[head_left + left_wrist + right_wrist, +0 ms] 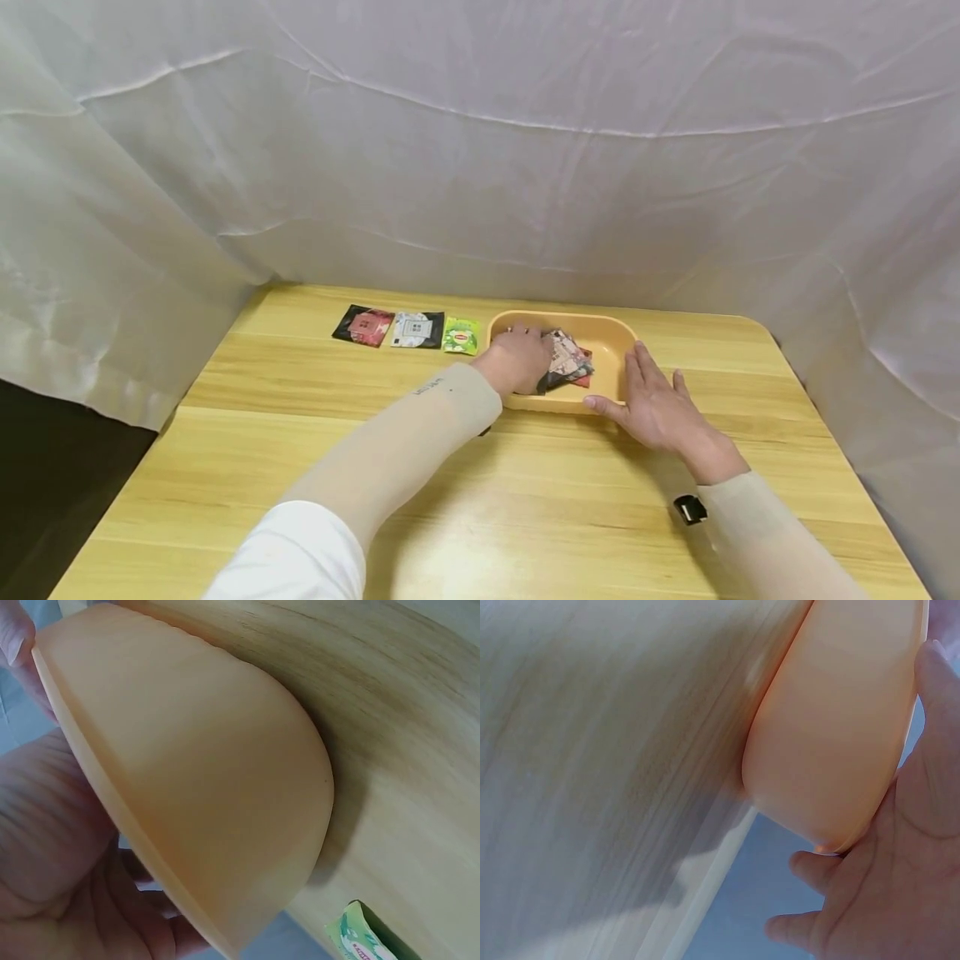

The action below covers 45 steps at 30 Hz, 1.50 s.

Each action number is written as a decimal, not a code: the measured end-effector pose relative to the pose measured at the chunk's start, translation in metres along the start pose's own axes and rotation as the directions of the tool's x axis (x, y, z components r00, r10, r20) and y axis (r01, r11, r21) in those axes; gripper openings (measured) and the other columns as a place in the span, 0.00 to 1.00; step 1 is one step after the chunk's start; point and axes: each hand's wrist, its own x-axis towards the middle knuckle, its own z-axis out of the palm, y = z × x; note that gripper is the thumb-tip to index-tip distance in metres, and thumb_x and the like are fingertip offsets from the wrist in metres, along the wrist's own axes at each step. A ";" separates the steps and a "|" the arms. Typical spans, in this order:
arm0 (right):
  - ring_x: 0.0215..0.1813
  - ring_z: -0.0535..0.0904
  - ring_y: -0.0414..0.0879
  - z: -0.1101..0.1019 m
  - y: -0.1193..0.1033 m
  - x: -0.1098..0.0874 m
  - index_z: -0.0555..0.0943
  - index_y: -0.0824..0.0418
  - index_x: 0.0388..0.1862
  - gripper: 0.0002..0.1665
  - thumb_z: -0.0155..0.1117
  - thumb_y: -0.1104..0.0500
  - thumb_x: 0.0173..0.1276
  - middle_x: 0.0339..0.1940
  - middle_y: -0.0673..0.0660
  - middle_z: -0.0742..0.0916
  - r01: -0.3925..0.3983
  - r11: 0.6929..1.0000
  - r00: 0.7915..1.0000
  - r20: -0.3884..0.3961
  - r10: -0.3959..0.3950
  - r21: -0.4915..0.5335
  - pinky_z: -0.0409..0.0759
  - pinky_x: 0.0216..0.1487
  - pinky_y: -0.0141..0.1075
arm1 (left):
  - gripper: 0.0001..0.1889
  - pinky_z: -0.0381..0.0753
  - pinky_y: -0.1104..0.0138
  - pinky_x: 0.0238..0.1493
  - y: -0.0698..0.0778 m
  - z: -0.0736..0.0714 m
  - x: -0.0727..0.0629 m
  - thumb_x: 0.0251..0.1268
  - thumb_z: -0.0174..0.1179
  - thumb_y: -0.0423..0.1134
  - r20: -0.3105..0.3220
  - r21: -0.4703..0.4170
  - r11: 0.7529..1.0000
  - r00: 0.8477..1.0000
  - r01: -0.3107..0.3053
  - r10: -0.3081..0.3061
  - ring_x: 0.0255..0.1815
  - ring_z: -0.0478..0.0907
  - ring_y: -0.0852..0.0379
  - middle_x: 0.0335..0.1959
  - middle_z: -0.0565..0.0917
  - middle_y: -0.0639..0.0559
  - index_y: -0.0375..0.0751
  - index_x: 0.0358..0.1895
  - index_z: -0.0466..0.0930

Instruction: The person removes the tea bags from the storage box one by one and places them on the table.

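Note:
An orange plastic tray (609,333) with raised walls stands toward the back of the table and contains several overlapping tea bag sachets (564,358). My left hand (519,358) reaches over the tray's left side, its fingertips down inside beside the sachets. In the left wrist view the tray wall (202,765) hides most of those fingers, so whether they pinch a sachet does not show. With fingers extended, my right hand (660,408) rests against the tray's right end, the thumb at the front rim. The right wrist view has this hand (900,862) along the tray's outer side.
Left of the tray lie three sachets in a row: a black-and-red one (363,325), a white-and-black one (417,330) and a green-yellow one (461,336). The wooden table (525,500) ends at a pale hanging cloth (480,167) behind.

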 end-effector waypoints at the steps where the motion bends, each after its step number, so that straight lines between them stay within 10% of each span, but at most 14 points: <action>1: 0.85 0.45 0.74 0.000 0.000 0.000 0.40 0.79 0.83 0.74 0.42 0.17 0.72 0.86 0.75 0.40 0.001 1.000 1.000 0.002 -0.001 0.001 0.38 0.76 0.79 | 0.40 0.83 0.54 0.66 -0.001 0.000 0.000 0.77 0.60 0.54 0.000 -0.017 1.000 1.000 -0.005 0.005 0.75 0.69 0.42 0.79 0.68 0.41 0.44 0.85 0.57; 26: 0.83 0.50 0.77 -0.002 -0.001 -0.002 0.39 0.78 0.84 0.74 0.42 0.16 0.71 0.86 0.74 0.38 -0.007 1.000 1.000 0.008 0.006 0.014 0.38 0.76 0.80 | 0.46 0.67 0.51 0.81 -0.013 -0.003 -0.003 0.69 0.69 0.58 0.028 -0.209 0.977 0.998 -0.054 0.061 0.79 0.65 0.37 0.81 0.65 0.38 0.47 0.85 0.58; 45: 0.85 0.42 0.74 -0.002 0.005 -0.001 0.40 0.78 0.84 0.75 0.43 0.16 0.71 0.86 0.74 0.39 -0.009 1.000 1.000 -0.003 0.009 0.003 0.38 0.76 0.80 | 0.24 0.84 0.49 0.64 -0.004 0.004 0.003 0.78 0.61 0.47 -0.069 -0.069 0.993 0.994 -0.095 0.091 0.74 0.71 0.41 0.77 0.71 0.45 0.62 0.74 0.76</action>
